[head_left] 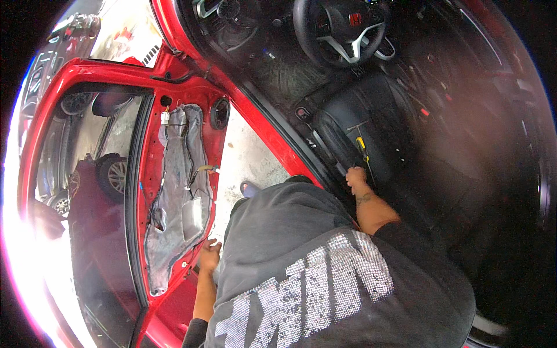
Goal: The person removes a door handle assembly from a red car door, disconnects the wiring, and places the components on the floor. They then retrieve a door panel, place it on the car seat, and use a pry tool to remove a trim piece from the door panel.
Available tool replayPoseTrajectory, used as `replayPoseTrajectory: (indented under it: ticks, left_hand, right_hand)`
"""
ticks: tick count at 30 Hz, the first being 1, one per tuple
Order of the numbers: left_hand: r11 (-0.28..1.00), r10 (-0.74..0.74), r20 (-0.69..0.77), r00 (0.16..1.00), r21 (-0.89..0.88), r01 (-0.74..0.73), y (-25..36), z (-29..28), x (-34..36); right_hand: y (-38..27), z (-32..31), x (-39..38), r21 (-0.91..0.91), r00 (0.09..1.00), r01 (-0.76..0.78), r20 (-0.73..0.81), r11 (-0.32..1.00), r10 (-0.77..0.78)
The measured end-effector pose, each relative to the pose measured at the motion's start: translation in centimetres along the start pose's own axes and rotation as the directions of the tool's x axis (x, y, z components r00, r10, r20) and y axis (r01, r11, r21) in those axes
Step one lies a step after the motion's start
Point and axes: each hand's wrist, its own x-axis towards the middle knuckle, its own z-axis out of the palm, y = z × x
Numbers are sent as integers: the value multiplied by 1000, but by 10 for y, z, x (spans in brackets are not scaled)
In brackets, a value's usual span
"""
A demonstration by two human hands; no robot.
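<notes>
The open red car door (pixel 200 94), its inner side bare, stands ahead and to the left of the left hand (pixel 210 255), and it carries a grey lining sheet (pixel 171 203) with a pale rectangular pad (pixel 192 220) on it. Farther ahead of this hand, a round black speaker (pixel 220 113) sits in the door, and a white wire connector (pixel 165 118) hangs by the upper end of the sheet. The left hand is at the rear edge of the door, with its fingers bent; whether they grip the edge or only touch it, I cannot tell. The right hand (pixel 355 178) is inside the car, at the door-side edge of the black driver's seat (pixel 380 110), its fingers drawn together; I cannot tell if something is held in them. Just ahead of it, a yellow-handled tool (pixel 362 147) lies on the seat. Well ahead of the right hand is the steering wheel (pixel 348 32). Between the two hands comes the person's dark shirt (pixel 272 223) with a pale print, which covers much of the lower view, and a foot in a bluish slipper (pixel 250 189) shows beyond it. The pale ground (pixel 246 139) appears ahead of the left hand, between the door and the red door sill (pixel 255 110). The cabin right of the right hand is dark and blurred.
</notes>
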Motion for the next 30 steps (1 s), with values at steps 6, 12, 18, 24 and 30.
replayPoseTrajectory:
  ticks: [6,12,18,24,30]
  left_hand:
    - [995,-98,-22,995,15,98,-72,-12,-13]
    - [987,-142,-44,989,68,145,-64,-22,-18]
    - [971,-222,-111,969,69,230,-35,-29,-37]
    - [983,-152,-159,975,78,166,-57,-24,-64]
    - [970,-176,-111,978,151,191,-87,-28,-96]
  right_hand:
    - [-133,53,-108,-250,986,-85,-162,964,44]
    - [-137,37,-119,-302,995,-34,-97,953,5]
    - [-66,58,-121,-359,980,-196,-28,913,199]
    - [-26,76,-140,-422,984,19,166,906,57]
    - [-45,94,-141,-362,992,46,124,931,0]
